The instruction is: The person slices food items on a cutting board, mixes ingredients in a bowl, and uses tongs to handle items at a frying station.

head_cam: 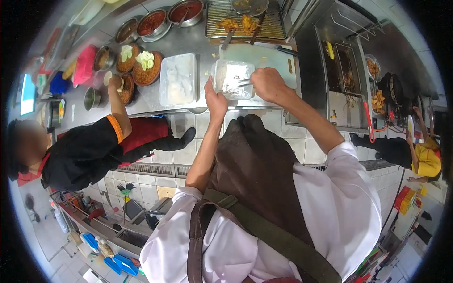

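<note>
A clear plastic container (226, 79) with whitish contents stands at the steel counter's front edge. My left hand (216, 100) is at its left side, fingers up along the wall; whether it grips is unclear. My right hand (269, 85) is closed on a metal utensil (244, 83) that reaches into the container; its kind cannot be told. Left of these stands a larger rectangular plastic container (178, 79) with white contents. Behind the small container lies a pale cutting board (260, 55), with a dark-handled knife (287, 51) at its right corner.
A co-worker's hand (114, 83) is over clay dishes (148, 72) at the left. Sauce bowls (152, 23) stand behind. Fried pieces (228, 24) and a cleaver (227, 39) lie by a wire rack (272, 30). A fryer (345, 70) is at the right; another person (424, 155) stands beyond.
</note>
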Tool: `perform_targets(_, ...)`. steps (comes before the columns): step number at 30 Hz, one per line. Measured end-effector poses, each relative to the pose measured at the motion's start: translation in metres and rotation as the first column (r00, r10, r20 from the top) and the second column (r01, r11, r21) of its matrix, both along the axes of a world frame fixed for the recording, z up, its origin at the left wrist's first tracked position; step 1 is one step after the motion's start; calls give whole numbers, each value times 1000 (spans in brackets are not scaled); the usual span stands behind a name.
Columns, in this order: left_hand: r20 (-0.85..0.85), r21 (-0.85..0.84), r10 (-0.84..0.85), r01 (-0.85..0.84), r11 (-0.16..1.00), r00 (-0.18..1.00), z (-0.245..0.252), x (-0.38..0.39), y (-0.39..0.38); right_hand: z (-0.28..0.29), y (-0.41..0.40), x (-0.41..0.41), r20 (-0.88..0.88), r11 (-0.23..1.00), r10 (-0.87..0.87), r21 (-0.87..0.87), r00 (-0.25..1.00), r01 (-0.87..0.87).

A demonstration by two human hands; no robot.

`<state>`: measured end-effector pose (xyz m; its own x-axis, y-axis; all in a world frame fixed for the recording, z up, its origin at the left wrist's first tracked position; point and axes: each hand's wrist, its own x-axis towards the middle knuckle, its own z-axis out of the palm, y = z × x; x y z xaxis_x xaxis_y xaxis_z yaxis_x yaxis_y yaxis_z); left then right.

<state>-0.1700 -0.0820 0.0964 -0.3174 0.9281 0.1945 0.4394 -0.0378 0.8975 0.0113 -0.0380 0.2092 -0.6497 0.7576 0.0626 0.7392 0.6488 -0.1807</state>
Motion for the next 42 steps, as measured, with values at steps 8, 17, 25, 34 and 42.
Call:
perform_targets(8,-134,-13,-33,31,999,990,8,11,1,-46,15,-27,34,991,-24,133,999,19)
perform_targets(17,76,-10,68,-67,998,995,-30,-6,6,-74,16,-57,-73,993,-60,-108,996,52)
perform_targets(25,620,-47,-80,138,989,781,-17,14,23,-23,-40,10,-452,950,-241,72,859,305)
perform_targets(34,717,-168,27,135,976,697,-34,44,48,-20,-55,253,-297,588,-754,93,586,803)
perform_targets(42,640,-248,185,-28,968,745,-45,41,70,-33,-16,468,204,66,-975,-85,82,994)
